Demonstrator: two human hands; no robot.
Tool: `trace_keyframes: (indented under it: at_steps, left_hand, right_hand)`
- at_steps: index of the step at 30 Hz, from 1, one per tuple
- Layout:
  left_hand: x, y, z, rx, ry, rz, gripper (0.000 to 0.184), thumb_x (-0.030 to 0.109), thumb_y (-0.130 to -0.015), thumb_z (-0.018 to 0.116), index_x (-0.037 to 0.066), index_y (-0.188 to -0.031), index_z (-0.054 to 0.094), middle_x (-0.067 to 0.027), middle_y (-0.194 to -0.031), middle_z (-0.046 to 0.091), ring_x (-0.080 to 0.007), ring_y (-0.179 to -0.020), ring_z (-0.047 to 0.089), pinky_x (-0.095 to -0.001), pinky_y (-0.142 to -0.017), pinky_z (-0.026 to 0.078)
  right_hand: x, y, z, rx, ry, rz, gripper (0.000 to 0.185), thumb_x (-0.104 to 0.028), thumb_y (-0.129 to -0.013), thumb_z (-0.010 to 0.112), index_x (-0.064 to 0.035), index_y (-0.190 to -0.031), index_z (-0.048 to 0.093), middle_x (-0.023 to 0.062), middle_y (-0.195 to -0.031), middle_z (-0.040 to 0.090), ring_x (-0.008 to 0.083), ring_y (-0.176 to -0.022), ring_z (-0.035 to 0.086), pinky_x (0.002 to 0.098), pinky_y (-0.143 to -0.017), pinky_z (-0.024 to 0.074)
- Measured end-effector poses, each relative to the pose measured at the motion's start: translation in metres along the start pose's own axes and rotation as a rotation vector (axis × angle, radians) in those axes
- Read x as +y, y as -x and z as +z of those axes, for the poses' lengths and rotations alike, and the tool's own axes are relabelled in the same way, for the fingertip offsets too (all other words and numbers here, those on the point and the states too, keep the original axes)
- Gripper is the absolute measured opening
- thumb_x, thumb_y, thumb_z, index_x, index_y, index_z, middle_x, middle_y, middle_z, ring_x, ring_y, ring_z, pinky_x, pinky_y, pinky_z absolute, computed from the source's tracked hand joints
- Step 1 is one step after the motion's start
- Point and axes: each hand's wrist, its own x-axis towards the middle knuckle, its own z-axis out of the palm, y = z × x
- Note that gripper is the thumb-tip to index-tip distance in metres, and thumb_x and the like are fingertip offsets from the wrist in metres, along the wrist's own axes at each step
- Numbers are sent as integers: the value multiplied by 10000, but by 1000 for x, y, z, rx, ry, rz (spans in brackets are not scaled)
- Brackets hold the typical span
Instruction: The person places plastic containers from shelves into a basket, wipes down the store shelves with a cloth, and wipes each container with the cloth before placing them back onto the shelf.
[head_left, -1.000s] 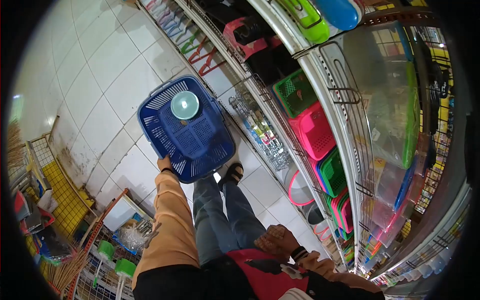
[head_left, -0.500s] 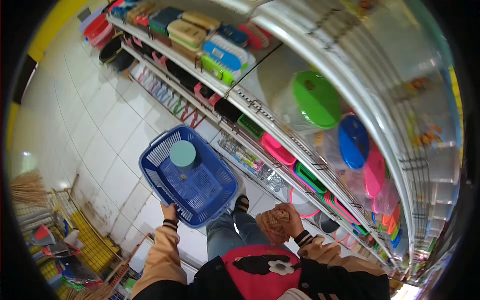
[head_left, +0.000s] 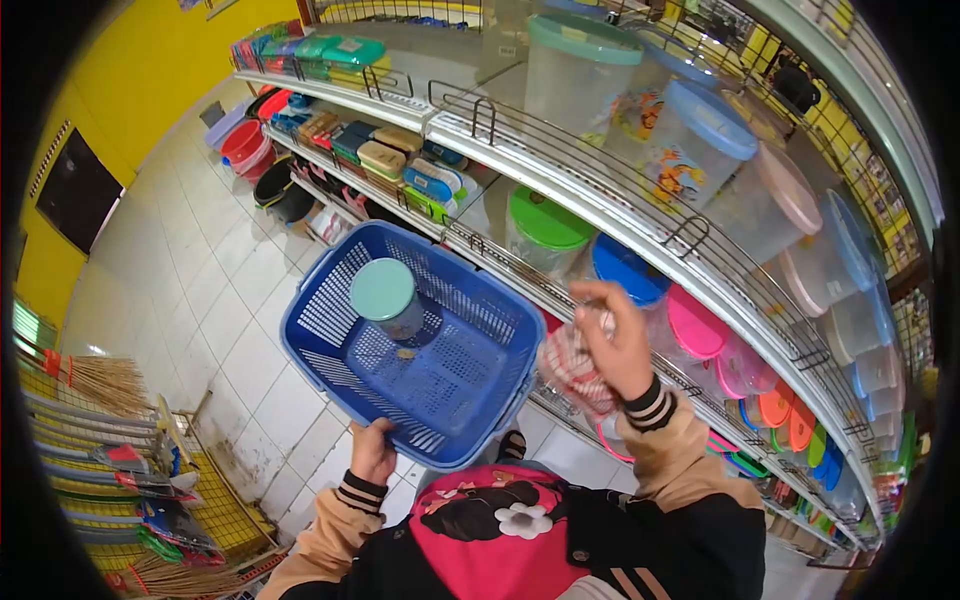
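My left hand is closed on the near rim of a blue plastic basket. In the basket stands a clear round container with a mint-green lid, towards the far left end. A red-and-white checked cloth hangs from my right hand, just beyond the basket's right end. The fingers of that hand are bent over the cloth, and its palm side is partly hidden.
Shelves with a wire-railed edge run along the right, close to my right hand. Lidded plastic tubs line them, with brushes further off. Brooms and dustpans stand at the lower left on the tiled floor.
My right hand has risen with the cloth, up towards the shelf. The basket has come up closer to my view. My head has tilted up, so more of the upper shelf and yellow wall shows.
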Motion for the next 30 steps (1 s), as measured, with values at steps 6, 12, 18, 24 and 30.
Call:
trace_keyframes:
  at_steps: [6,12,18,24,30]
  left_hand:
    - [-8,2,31,-53,66,-76,414,-150,-670,411,-15,-1051,499,-109,-953,578,-272,-854,572,-419,-786,496]
    - [-17,-12,38,-106,112,-240,409,-158,-692,420,-25,-1079,433,-127,-944,556,-265,-802,576,-379,-712,491]
    - [9,-5,58,-177,76,-403,352,-147,-706,407,-64,-1032,508,-131,-952,581,-285,-861,575,-459,-813,482]
    - [11,-16,48,-319,-17,-350,311,-130,-726,408,-89,-1026,476,-157,-952,569,-294,-836,598,-441,-745,533]
    - [8,-31,42,-261,-116,-390,288,-102,-736,428,-80,-1021,463,-160,-950,565,-301,-810,605,-462,-711,548]
  right_hand:
    - [-117,-77,-20,387,612,-491,461,-215,-767,637,-18,-1163,510,185,-1137,524,339,-987,545,366,-848,436]
    - [-126,-134,-7,369,789,-262,323,-281,-758,650,-31,-960,610,190,-938,585,351,-819,575,387,-730,464]
    - [-78,-53,41,212,34,63,339,-318,-731,705,-3,-750,582,107,-724,520,205,-637,531,292,-605,431]
    - [-17,5,96,341,254,35,269,-258,-757,688,-10,-751,584,103,-759,490,229,-726,492,299,-681,400]
    - [19,40,117,376,164,191,237,-253,-771,677,-33,-779,591,100,-768,494,224,-762,481,311,-735,390]
